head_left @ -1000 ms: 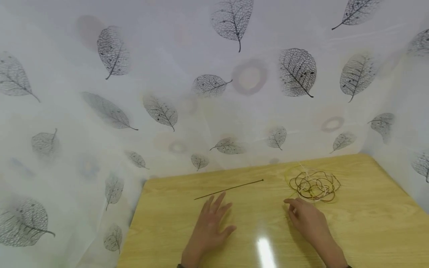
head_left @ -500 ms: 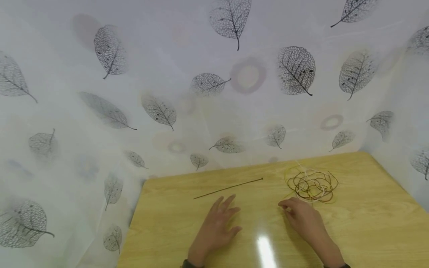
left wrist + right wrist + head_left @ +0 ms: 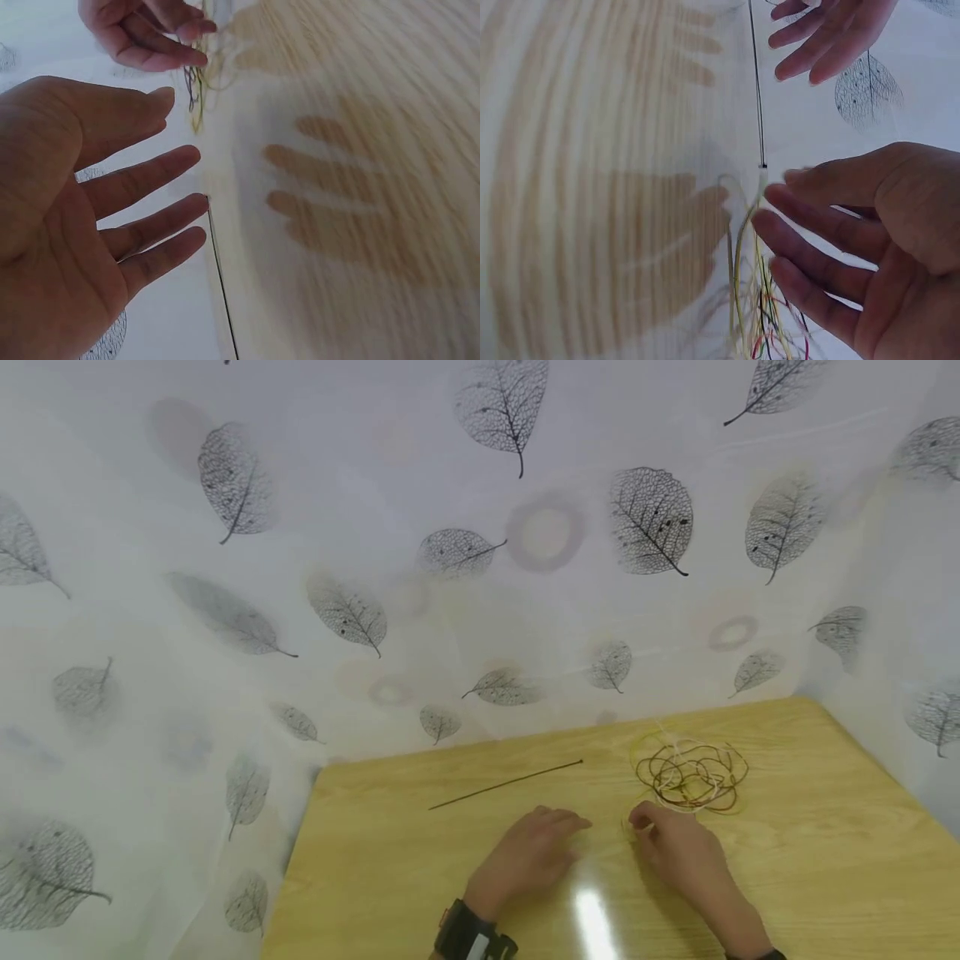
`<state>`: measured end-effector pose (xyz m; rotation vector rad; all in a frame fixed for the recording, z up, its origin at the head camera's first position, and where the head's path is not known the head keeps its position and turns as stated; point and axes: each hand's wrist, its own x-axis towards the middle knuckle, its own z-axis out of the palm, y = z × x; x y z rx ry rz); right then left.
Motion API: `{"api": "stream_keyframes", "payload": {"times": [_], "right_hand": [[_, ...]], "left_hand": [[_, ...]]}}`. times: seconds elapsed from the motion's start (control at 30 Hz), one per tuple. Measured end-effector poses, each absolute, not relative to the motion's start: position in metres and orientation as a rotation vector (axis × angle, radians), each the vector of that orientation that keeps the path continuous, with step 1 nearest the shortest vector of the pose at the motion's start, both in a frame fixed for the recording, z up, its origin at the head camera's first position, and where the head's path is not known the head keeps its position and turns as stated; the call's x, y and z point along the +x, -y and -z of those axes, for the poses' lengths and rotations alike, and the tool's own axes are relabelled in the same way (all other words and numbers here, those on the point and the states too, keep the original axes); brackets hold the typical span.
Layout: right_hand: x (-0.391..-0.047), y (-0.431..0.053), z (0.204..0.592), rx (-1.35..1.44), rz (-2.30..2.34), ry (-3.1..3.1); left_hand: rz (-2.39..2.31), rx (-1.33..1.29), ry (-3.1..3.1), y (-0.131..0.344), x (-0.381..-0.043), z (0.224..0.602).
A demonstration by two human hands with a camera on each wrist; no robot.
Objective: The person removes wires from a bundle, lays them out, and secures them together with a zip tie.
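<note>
In the head view my left hand [image 3: 528, 856] is over the middle of the table, its fingers pointing right and nothing in them. In the left wrist view the left fingers are loosely spread and apart. My right hand [image 3: 681, 847] is just in front of a tangle of thin cords [image 3: 693, 774], coloured yellow, brown, white and red. Its thumb and index tips come close together beside a yellow strand [image 3: 739, 255], and its other fingers are relaxed. A long thin dark stick [image 3: 506, 785] with a small knob at its right end lies beyond the left hand.
The wood-grain table [image 3: 360, 860] runs back to a pale curtain [image 3: 420, 485] printed with leaf skeletons. This sheeting also hangs at left and right. A bright light reflection [image 3: 595, 918] shows on the tabletop between the arms.
My left hand has moved right, away from the stick, and turned so its fingers point right. The right hand stays beside the cords, with a thin strand now visible just left of its fingertips.
</note>
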<state>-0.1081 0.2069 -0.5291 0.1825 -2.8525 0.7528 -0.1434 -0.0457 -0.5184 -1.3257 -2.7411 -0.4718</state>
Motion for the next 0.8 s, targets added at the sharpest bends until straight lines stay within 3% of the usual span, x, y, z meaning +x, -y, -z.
{"api": "stream_keyframes", "payload": {"times": [0.47,0.63,0.8], "right_hand": [[-0.112,-0.261,0.52,-0.347,-0.71,2.722],[-0.112,-0.259,0.518,-0.28,-0.706,2.683],[-0.115,-0.241,0.517,-0.017,-0.727,2.595]], "left_hand": [[0.437,-1.375,2.78,0.023,-0.153,0.51],[0.432,-1.367,2.774,0.019,-0.154,0.507],[0.452,-1.379,2.738,0.011,-0.158,0.509]]}}
